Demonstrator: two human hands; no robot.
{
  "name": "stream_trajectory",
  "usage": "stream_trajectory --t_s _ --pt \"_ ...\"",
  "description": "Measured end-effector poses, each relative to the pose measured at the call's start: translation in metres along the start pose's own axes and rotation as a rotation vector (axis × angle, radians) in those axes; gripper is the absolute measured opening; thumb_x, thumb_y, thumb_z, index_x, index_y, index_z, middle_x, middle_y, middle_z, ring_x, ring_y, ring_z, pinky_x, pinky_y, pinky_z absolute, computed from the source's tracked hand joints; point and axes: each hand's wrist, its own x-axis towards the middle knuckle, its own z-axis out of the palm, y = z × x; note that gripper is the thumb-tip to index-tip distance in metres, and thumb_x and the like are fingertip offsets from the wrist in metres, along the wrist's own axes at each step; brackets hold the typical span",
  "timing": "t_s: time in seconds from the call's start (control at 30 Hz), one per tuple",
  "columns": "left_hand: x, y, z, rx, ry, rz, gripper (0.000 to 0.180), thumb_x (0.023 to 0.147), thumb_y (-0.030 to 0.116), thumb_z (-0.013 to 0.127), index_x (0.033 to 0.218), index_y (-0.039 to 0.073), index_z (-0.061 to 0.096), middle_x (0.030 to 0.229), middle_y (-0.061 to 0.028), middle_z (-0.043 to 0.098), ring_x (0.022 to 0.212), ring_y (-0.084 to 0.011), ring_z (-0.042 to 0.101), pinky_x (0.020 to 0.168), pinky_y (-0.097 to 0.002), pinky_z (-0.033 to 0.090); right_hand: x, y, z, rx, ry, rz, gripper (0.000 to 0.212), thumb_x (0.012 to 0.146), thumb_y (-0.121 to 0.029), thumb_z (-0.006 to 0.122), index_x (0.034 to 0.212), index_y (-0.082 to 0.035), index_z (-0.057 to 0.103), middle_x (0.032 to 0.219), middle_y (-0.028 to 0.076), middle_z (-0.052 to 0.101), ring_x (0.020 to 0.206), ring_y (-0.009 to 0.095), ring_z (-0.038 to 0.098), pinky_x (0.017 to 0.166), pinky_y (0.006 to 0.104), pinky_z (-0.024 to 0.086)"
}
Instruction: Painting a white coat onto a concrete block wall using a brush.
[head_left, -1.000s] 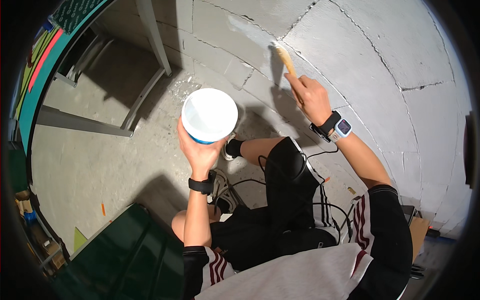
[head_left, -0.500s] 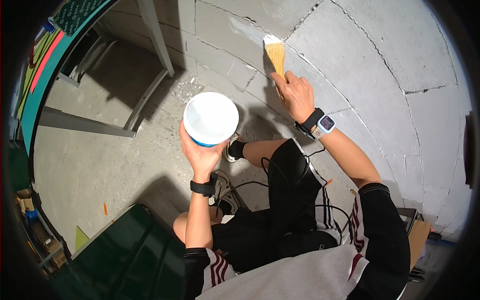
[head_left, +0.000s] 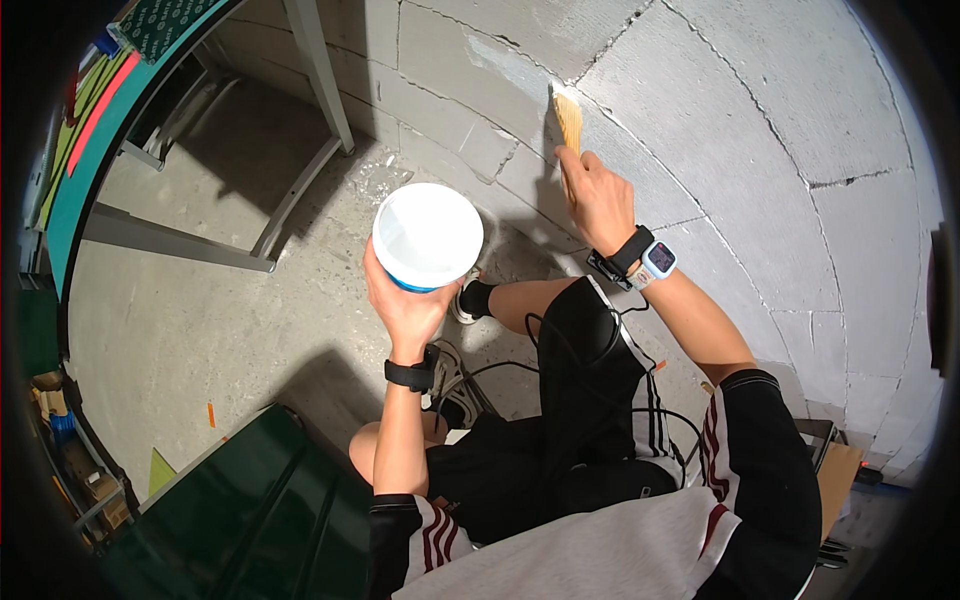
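The brush [head_left: 568, 120] is at the block wall [head_left: 710, 150], its long axis nearly upright in view, bristle end up and slightly left; bristle contact cannot be confirmed. The right grip [head_left: 600, 200] is clamped on its handle end. Lower left, the left grip [head_left: 405, 312] clamps the white tub [head_left: 428, 235], mouth upward, above the concrete floor [head_left: 200, 330].

A pale-grey cloth shirt [head_left: 580, 550] with black sleeves [head_left: 770, 445] striped maroon and white tops black shorts [head_left: 585, 375]; also worn: black wristbands [head_left: 408, 376], a square pale-blue watch [head_left: 660, 258], and apparently light-coloured shoes [head_left: 462, 310], partly hidden.
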Motion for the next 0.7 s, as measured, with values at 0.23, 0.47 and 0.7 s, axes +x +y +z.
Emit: stream_trajectory --t_s 0.23,0.47,0.7 --pt "0.001 0.000 0.001 -0.027 0.003 -0.006 0.117 0.054 0.013 0.099 0.152 0.005 0.035 0.138 -0.0168 0.060 0.126 -0.0310 0.061 0.107 -0.0444 0.051 0.001 -0.012 -0.006 -0.032 0.038 0.039 0.026 0.091 -0.009 0.061 0.116 -0.012 0.056 0.081 0.013 0.060 0.059 0.034 0.063 0.048 0.0459 0.046" --pt "0.000 0.003 -0.001 -0.014 -0.006 -0.021 0.118 0.054 0.012 0.100 0.152 0.005 0.034 0.138 -0.0172 0.060 0.126 -0.0312 0.061 0.106 -0.0443 0.051 0.012 -0.016 0.004 -0.096 0.003 0.000 0.019 0.081 -0.003 0.060 0.097 -0.007 0.051 0.076 0.015 0.061 0.058 0.036 0.063 0.050 0.0456 0.048" --pt "0.000 0.003 -0.002 -0.014 0.006 -0.010 0.118 0.054 0.013 0.100 0.152 0.005 0.034 0.138 -0.0175 0.060 0.126 -0.0318 0.061 0.106 -0.0447 0.051 0.027 -0.016 0.010 -0.114 -0.007 -0.095 0.017 0.081 -0.005 0.061 0.094 -0.007 0.050 0.072 0.014 0.062 0.059 0.035 0.063 0.056 0.0426 0.049"
